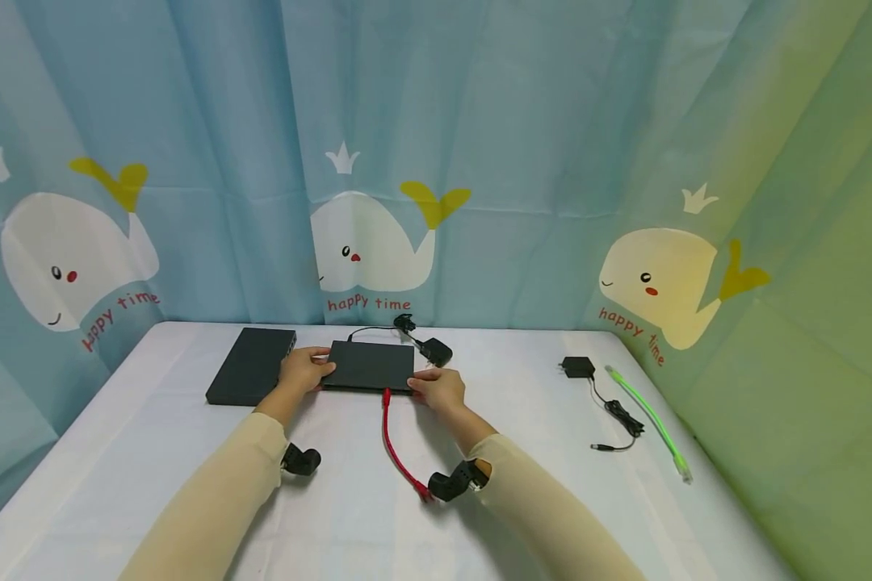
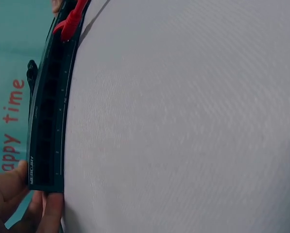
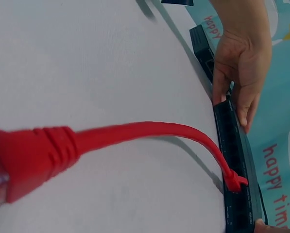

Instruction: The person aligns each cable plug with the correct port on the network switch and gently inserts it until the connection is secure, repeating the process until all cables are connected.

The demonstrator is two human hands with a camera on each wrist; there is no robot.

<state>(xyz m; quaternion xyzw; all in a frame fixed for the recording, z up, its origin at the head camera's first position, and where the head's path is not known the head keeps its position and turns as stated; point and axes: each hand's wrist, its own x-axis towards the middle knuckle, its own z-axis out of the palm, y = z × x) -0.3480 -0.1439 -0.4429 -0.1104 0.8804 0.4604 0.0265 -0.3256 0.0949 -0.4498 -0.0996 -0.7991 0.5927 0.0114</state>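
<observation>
A black network switch [image 1: 369, 367] marked "MERCURY" has a row of ports along its near side. My left hand [image 1: 305, 369] pinches its left end, thumb on top and fingers below in the left wrist view. At the opposite end, my right hand [image 1: 442, 387] grips the switch with the thumb on top; its other fingers are mostly hidden. A red network cable [image 3: 149, 129] has one plug in a front port, and its loose plug [image 1: 423, 491] lies toward the right wrist. Behind the switch, a black power adapter [image 1: 434, 352] and its cord rest on the table.
Left of the switch lies a second, larger black box [image 1: 250, 367] with ports on its side. On the right of the white table [image 1: 523, 452] are another black power adapter [image 1: 577, 367] with a bundled cord and a green network cable [image 1: 650, 420]. A whale-print curtain [image 1: 523, 161] hangs behind.
</observation>
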